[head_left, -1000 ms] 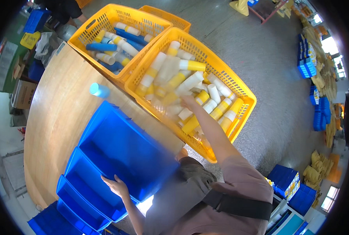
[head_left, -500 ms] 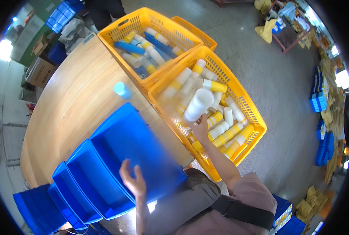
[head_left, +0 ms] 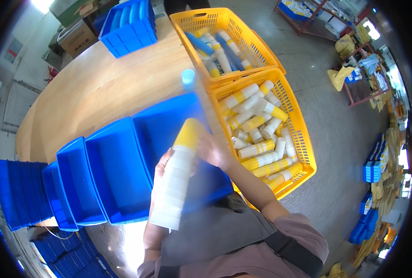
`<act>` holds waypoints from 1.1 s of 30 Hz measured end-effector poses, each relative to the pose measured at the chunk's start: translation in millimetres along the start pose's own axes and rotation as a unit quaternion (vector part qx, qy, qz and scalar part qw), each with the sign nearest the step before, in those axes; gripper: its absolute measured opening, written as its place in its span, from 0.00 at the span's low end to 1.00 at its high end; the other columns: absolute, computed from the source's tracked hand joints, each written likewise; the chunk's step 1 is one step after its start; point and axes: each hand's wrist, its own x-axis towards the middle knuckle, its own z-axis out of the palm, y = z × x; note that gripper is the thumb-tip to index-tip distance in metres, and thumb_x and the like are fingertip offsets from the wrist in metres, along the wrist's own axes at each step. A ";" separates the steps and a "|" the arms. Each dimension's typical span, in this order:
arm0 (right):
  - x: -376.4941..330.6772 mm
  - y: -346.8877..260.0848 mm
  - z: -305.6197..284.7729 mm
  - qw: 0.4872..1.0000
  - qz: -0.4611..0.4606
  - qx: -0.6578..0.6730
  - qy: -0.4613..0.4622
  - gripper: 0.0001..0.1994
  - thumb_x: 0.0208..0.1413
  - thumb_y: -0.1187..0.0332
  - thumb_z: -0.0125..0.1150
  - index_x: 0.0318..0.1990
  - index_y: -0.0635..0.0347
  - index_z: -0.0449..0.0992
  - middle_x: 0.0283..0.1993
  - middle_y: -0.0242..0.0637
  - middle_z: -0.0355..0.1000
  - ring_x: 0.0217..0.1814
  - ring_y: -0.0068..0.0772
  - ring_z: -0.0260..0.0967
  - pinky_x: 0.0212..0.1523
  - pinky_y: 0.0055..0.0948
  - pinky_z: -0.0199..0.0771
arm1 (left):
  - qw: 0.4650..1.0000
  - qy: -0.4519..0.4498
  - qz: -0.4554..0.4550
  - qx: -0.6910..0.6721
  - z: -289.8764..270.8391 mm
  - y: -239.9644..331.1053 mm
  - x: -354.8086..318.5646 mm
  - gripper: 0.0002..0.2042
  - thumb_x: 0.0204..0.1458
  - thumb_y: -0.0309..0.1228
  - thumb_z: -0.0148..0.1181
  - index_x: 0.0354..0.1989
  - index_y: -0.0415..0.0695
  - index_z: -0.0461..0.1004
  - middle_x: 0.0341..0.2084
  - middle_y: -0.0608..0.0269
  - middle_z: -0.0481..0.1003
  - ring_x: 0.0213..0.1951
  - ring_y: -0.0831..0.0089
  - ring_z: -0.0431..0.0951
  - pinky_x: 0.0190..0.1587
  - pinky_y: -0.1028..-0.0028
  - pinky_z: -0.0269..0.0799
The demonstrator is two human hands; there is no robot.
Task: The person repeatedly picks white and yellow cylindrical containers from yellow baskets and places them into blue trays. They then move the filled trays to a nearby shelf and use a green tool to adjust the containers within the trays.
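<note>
The step in hand looks like handling one long white-and-yellow cylinder (head_left: 171, 185), which has ring lines along its white part like a stack of nested pieces, above the rightmost open blue bin (head_left: 166, 111) and the front of the grey apron (head_left: 206, 236). The left hand (head_left: 159, 173) is closed around its side; the right hand (head_left: 211, 150) is blurred beside its upper part, and I cannot tell whether it grips or only lies near. The next move seems to call for supporting the full length, so that no piece slips. Its long axis slants, the yellow end pointing away from the body and slightly right, toward the bench (head_left: 99, 78), the white end back toward the left forearm. Similar cylinders fill the nearer yellow crate (head_left: 295, 116) at right.
</note>
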 end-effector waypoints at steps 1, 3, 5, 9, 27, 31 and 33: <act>10.4 7.4 4.8 0.999 -0.008 0.030 -0.041 0.22 0.66 0.49 0.51 0.55 0.58 0.67 0.50 0.40 0.73 0.53 0.36 0.72 0.56 0.36 0.72 | 0.998 -0.012 -0.023 -0.055 -0.7 2.9 -1.7 0.21 0.60 0.37 0.59 0.54 0.33 0.68 0.46 0.37 0.73 0.40 0.50 0.80 0.34 0.62 0.83; 34.6 25.7 11.9 0.990 -0.002 0.094 -0.104 0.23 0.64 0.47 0.53 0.52 0.59 0.67 0.47 0.40 0.74 0.49 0.37 0.74 0.52 0.36 0.75 | 1.000 0.027 0.000 0.010 -1.0 11.6 -6.8 0.21 0.59 0.37 0.61 0.53 0.33 0.68 0.42 0.39 0.75 0.38 0.54 0.81 0.34 0.64 0.83; 55.7 41.7 6.7 0.992 0.036 0.095 -0.070 0.22 0.65 0.51 0.52 0.53 0.61 0.67 0.46 0.43 0.73 0.48 0.38 0.74 0.51 0.38 0.76 | 0.995 0.069 0.011 0.069 0.4 25.3 -12.5 0.23 0.56 0.39 0.64 0.52 0.34 0.69 0.36 0.44 0.77 0.33 0.60 0.82 0.33 0.66 0.83; 103.6 47.2 -15.6 0.997 0.067 -0.014 -0.042 0.20 0.65 0.52 0.52 0.51 0.61 0.68 0.43 0.43 0.74 0.47 0.39 0.74 0.50 0.40 0.76 | 0.916 0.145 -0.041 0.371 3.0 52.8 -14.1 0.26 0.54 0.41 0.67 0.51 0.34 0.69 0.33 0.46 0.78 0.30 0.64 0.83 0.33 0.67 0.84; 96.7 53.8 14.7 0.965 0.166 0.183 0.088 0.38 0.63 0.38 0.46 0.63 0.68 0.61 0.60 0.49 0.68 0.66 0.47 0.63 0.68 0.51 0.57 | 0.995 0.077 -0.031 0.051 -11.7 63.0 -34.9 0.29 0.61 0.54 0.52 0.57 0.39 0.67 0.41 0.45 0.75 0.43 0.54 0.79 0.38 0.60 0.82; 92.7 62.2 27.1 0.989 0.125 -0.053 -0.066 0.34 0.65 0.41 0.46 0.62 0.65 0.62 0.53 0.48 0.71 0.63 0.43 0.65 0.64 0.44 0.65 | 0.996 0.077 -0.032 0.011 -19.6 64.8 -44.7 0.32 0.61 0.55 0.51 0.60 0.37 0.65 0.48 0.42 0.74 0.45 0.54 0.80 0.46 0.58 0.81; 90.1 67.0 31.1 0.989 0.071 -0.017 -0.128 0.34 0.65 0.41 0.46 0.63 0.65 0.61 0.56 0.48 0.70 0.63 0.44 0.65 0.65 0.44 0.64 | 0.999 0.044 -0.025 0.012 -22.8 68.2 -47.1 0.31 0.61 0.53 0.52 0.60 0.37 0.65 0.48 0.41 0.74 0.45 0.55 0.79 0.49 0.57 0.79</act>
